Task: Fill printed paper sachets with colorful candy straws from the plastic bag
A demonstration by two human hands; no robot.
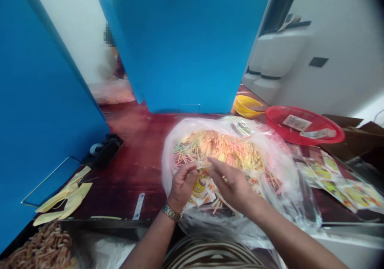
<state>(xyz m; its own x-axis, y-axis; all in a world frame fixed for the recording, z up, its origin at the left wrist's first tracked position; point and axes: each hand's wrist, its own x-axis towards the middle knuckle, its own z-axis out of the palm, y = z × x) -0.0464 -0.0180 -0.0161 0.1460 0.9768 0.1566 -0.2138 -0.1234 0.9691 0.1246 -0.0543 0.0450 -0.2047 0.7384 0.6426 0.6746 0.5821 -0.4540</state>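
Note:
My left hand (pixel 183 183), with a metal-band watch on its wrist, has its fingers curled in at the upper left edge of a printed plastic packet (pixel 200 187). Across from it, my right hand (pixel 232 185) has its fingers stretched out over the packet's right side. Both hands are above a large clear plastic bag (pixel 172 141), spread wide. Inside the bag lies a heap of thin coloured sticks (pixel 216 141), mostly orange and yellow, with green and pink ones. Another printed packet (pixel 254 183) shows partly behind my right hand.
A red basket (pixel 330 135) holding small packets and a yellow basket (pixel 246 111) stand at the right. Printed packets (pixel 345 187) lie nearby. Blue panels (pixel 186 45) rise behind the dark red table (pixel 132 141). At left are a tape dispenser (pixel 105 153) and yellow strips (pixel 69 201).

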